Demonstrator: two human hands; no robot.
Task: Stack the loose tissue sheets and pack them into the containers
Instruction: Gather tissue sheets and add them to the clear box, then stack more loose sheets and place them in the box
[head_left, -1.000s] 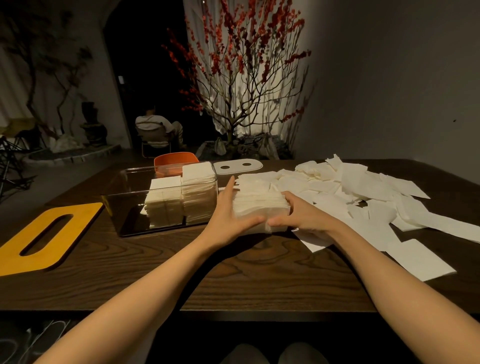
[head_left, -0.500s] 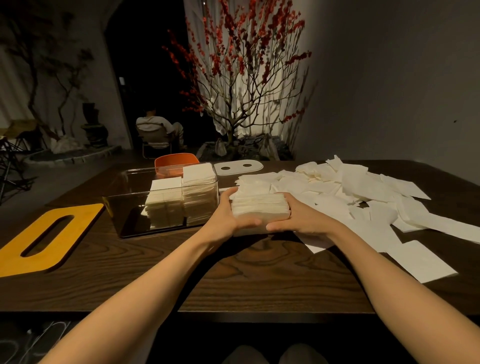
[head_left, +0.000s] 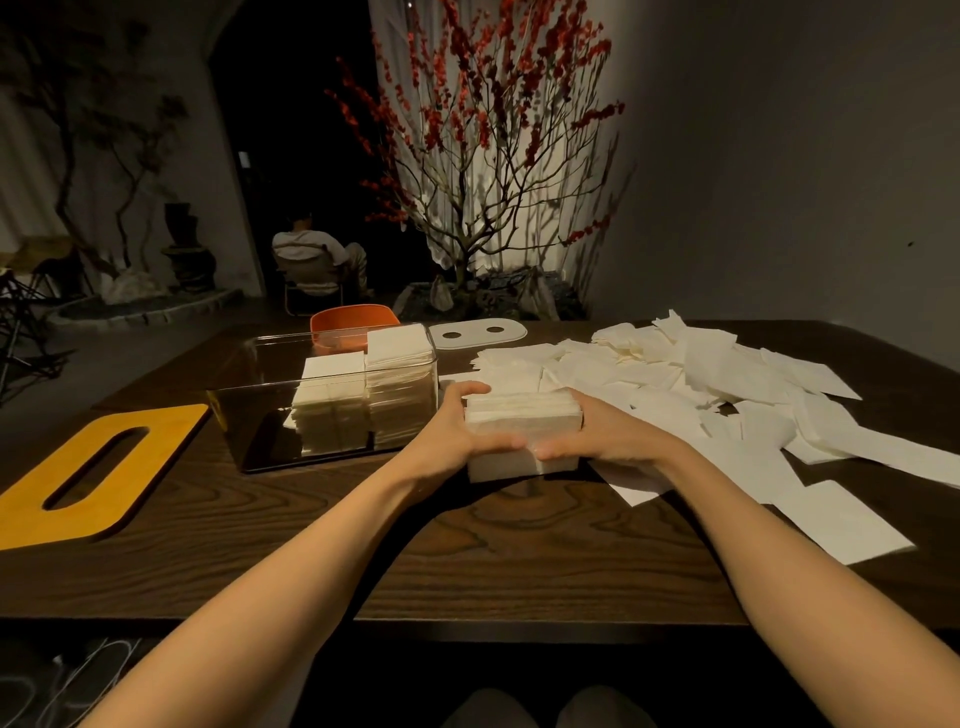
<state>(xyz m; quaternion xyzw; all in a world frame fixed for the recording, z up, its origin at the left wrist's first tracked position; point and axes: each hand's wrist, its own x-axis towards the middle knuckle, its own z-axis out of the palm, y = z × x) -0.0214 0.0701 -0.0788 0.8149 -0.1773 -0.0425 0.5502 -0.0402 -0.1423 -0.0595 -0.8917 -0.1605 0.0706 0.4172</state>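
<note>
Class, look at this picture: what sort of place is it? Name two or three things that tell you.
Probably a café or teahouse lounge, not a workshop: a dark wooden table, a decorative red-blossom tree lit against the wall, and a person seated in a chair beyond. Both hands hold a tissue stack.

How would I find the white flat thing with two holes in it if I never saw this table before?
Start at the clear container holding tissue stacks on the dark wooden table. Look past its far right corner, beside the orange container behind it, where the white lid lies flat. Unlike the loose tissue sheets to its right, it is rounded and has two dark holes.
</note>
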